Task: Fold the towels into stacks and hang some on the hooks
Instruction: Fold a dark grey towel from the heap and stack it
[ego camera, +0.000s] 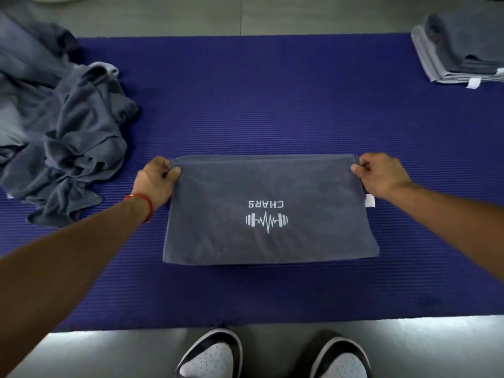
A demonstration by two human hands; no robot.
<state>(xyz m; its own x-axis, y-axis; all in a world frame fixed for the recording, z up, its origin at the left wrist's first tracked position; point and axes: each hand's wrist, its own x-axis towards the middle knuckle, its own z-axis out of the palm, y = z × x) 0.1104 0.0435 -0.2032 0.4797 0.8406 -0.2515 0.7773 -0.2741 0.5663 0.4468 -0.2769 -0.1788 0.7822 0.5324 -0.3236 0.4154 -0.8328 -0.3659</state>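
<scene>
The dark grey folded towel with a white dumbbell logo (270,211) lies mid-way on the ribbed blue mat (272,105); the left hand (156,180) and right hand (377,173) each pinch a far corner. Best keep both corners level so edges meet squarely. A crumpled pile of grey towels (62,132) waits at left, a folded grey stack (461,50) far right; nothing blocks the fold.

A ribbed blue mat (272,105) lies spread over a grey floor (245,17), reaching past both side edges of the view; its near edge runs just ahead of two shoes, a left shoe (210,356) and a right shoe (341,358), both white-toed with dark trim, standing on the floor.
</scene>
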